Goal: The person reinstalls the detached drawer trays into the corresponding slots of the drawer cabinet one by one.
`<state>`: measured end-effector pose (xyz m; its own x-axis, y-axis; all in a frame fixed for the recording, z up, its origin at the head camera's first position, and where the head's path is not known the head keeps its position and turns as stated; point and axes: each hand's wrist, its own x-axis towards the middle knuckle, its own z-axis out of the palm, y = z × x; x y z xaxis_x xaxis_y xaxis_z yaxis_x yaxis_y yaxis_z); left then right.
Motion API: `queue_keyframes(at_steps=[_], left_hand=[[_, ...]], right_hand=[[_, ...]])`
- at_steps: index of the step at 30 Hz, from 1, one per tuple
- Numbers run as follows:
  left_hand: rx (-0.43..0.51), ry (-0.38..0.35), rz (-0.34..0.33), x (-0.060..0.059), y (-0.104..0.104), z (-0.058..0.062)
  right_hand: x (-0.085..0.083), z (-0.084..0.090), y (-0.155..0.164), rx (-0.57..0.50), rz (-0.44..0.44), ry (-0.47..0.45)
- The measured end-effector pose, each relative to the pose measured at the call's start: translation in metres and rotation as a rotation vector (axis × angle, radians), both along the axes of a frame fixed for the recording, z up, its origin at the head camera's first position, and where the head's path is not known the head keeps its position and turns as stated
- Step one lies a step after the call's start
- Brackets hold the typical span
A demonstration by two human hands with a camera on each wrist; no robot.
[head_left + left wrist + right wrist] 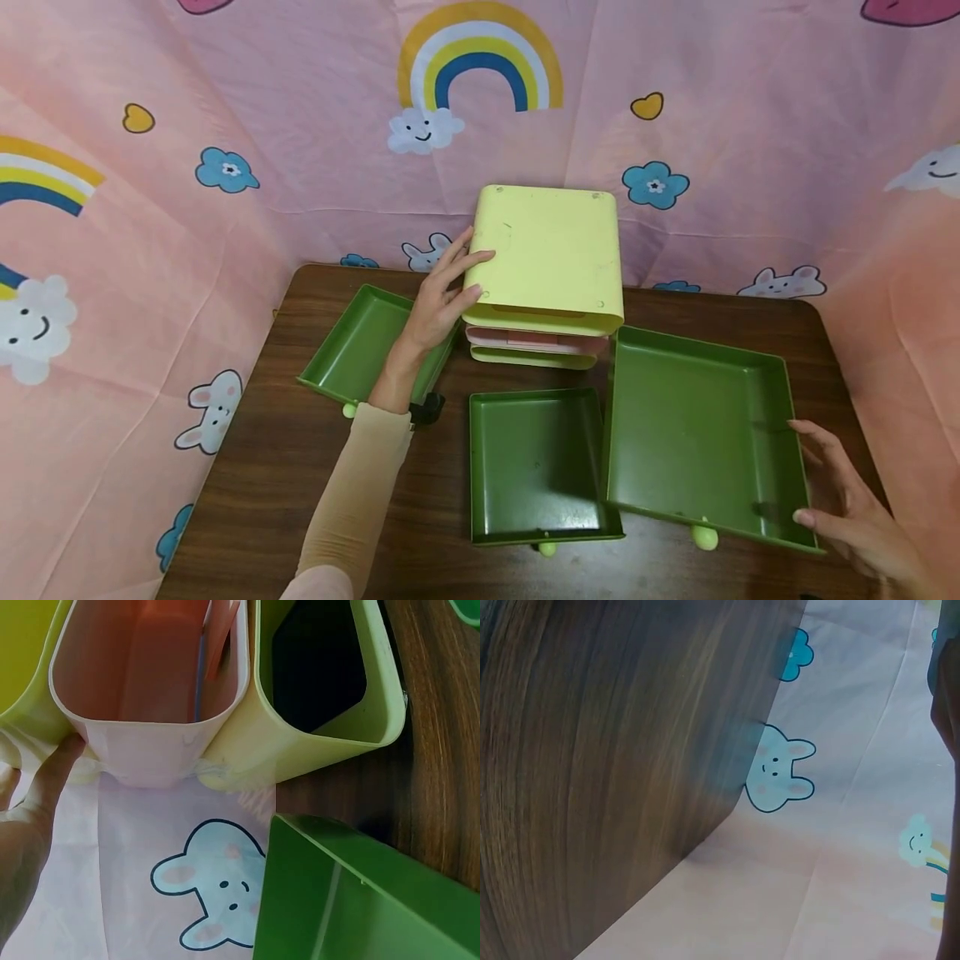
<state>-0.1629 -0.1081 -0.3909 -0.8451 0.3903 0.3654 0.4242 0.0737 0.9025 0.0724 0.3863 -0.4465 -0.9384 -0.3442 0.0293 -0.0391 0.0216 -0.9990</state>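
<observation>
A pale yellow-green drawer cabinet (551, 258) stands at the back of the dark wooden table (300, 467), with a pink drawer (536, 340) in it. My left hand (468, 267) lies flat against the cabinet's left side with straight fingers. In the left wrist view the thumb (52, 772) touches the cabinet's edge beside the pink drawer (150, 690), and an empty slot (322, 667) shows next to it. A large green drawer (697, 433) lies at the front right. My right hand (806, 471) touches its right rim with spread, relaxed fingers.
A second green drawer (536, 467) lies in the front middle, and a third green drawer (352, 350) sits at the left, half under my left forearm. Pink printed cloth (150, 250) walls in the table on three sides. The right wrist view shows only the tabletop (592, 750) and cloth (817, 862).
</observation>
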Motion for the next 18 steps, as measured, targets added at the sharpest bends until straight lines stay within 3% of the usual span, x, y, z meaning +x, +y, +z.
queue_keyframes(at_steps=[4,10,18], left_hand=[[0.010,0.010,0.000,0.001,0.001,-0.001],[0.012,0.010,0.012,0.003,-0.002,-0.003],[0.012,0.029,-0.002,0.002,-0.001,-0.002]], right_hand=[[0.001,0.003,-0.006,-0.005,0.012,0.006],[-0.001,0.014,-0.021,0.074,0.020,-0.042],[-0.006,0.021,-0.030,0.033,0.068,-0.060]])
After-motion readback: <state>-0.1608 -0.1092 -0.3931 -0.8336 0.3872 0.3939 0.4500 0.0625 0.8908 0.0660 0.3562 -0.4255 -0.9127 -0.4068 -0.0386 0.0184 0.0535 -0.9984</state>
